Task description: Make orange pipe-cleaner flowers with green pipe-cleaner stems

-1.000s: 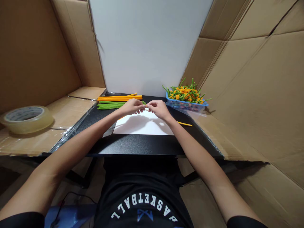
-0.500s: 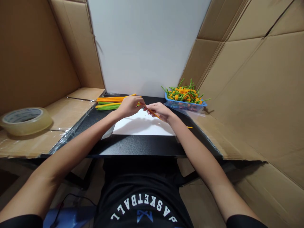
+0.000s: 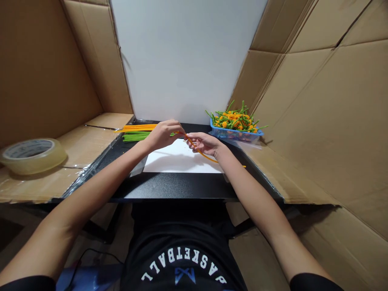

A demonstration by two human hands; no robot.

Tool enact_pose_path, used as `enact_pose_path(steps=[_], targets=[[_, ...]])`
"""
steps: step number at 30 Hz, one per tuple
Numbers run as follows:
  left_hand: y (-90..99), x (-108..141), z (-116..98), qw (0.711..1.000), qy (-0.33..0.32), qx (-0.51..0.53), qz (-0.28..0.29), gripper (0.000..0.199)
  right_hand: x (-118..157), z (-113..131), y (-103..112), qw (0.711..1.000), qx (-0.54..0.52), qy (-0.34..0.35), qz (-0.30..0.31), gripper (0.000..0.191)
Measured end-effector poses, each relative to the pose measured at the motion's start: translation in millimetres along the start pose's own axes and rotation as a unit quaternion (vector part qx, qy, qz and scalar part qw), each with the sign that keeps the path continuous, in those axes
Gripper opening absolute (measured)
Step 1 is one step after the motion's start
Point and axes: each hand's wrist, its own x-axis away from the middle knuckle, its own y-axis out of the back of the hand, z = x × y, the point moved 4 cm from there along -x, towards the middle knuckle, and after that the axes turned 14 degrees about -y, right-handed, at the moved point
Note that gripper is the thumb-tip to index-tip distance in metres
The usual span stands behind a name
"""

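Above a white sheet (image 3: 169,160) on the black table, my two hands meet at an orange stem (image 3: 207,157). My left hand (image 3: 167,133) has its fingers bent down and pinched on the stem's upper end. My right hand (image 3: 203,144) is closed round the same stem a little lower, palm partly turned up. From there the stem curves down to the right, passes behind my right wrist and its tip shows beyond it. Orange stems (image 3: 138,127) and green stems (image 3: 133,137) lie in bundles just left of my left hand.
A blue basket (image 3: 233,133) of orange flowers with green stems stands at the back right. A large tape roll (image 3: 50,155) rests on the cardboard at left. Cardboard walls rise on both sides, with a white panel (image 3: 188,60) behind.
The orange stem shows more of its length, curving below my right hand. My left hand has shifted slightly left. One orange stem in the bundle now sticks out farther left.
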Motion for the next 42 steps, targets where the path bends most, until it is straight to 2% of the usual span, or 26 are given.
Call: enact_pose_path(steps=[5, 14, 17, 20, 22, 23, 26, 28, 29, 30, 31, 32, 35, 36, 37, 39, 42], targets=[[-6.3, 2, 0, 1.000, 0.025, -0.002, 0.011, 0.019, 1, 3, -3, 0.997, 0.038, 0.069, -0.025, 0.010], [-12.6, 0, 8, 0.982, 0.171, 0.062, 0.046, 0.013, -7, 5, -1, 0.975, 0.078, 0.181, -0.106, 0.012], [-11.1, 0, 11, 0.970, 0.222, 0.085, 0.043, 0.014, -10, 6, -1, 0.961, 0.103, 0.222, -0.131, 0.015], [-10.5, 0, 13, 0.956, 0.270, 0.106, 0.038, 0.015, -8, 7, -3, 0.934, 0.163, 0.277, -0.157, 0.018], [-11.3, 1, 15, 0.941, 0.309, 0.132, 0.038, 0.015, -3, 8, -5, 0.897, 0.234, 0.322, -0.192, 0.020], [-12.2, 2, 16, 0.930, 0.333, 0.152, 0.038, 0.015, 0, 8, -7, 0.868, 0.279, 0.349, -0.215, 0.021], [-17.6, 10, 21, 0.882, 0.412, 0.225, 0.043, 0.016, 7, 8, -13, 0.747, 0.436, 0.424, -0.269, 0.022], [-23.0, 16, 24, 0.850, 0.454, 0.261, 0.055, 0.013, 7, 6, -16, 0.668, 0.534, 0.444, -0.266, 0.025], [-25.9, 19, 26, 0.840, 0.466, 0.268, 0.065, 0.012, 6, 5, -17, 0.642, 0.573, 0.441, -0.256, 0.027], [-28.6, 22, 27, 0.838, 0.471, 0.266, 0.074, 0.011, 3, 4, -16, 0.628, 0.598, 0.433, -0.246, 0.028], [-30.8, 24, 28, 0.845, 0.462, 0.255, 0.084, 0.011, 1, 3, -15, 0.629, 0.610, 0.420, -0.237, 0.028], [-32.1, 24, 29, 0.863, 0.439, 0.233, 0.090, 0.010, -2, 3, -12, 0.647, 0.605, 0.401, -0.235, 0.027], [-31.3, 19, 24, 0.944, 0.290, 0.123, 0.099, 0.010, -10, 4, 2, 0.761, 0.517, 0.314, -0.234, 0.021], [-30.4, 17, 21, 0.963, 0.235, 0.088, 0.101, 0.012, -13, 4, 6, 0.800, 0.479, 0.283, -0.228, 0.023], [-29.6, 17, 18, 0.974, 0.192, 0.060, 0.103, 0.014, -14, 3, 10, 0.831, 0.444, 0.256, -0.216, 0.028], [-28.8, 17, 16, 0.983, 0.145, 0.032, 0.110, 0.017, -16, 2, 15, 0.879, 0.385, 0.217, -0.181, 0.039], [-29.2, 21, 19, 0.982, 0.139, 0.019, 0.124, 0.017, -16, 1, 19, 0.915, 0.330, 0.181, -0.146, 0.042]])
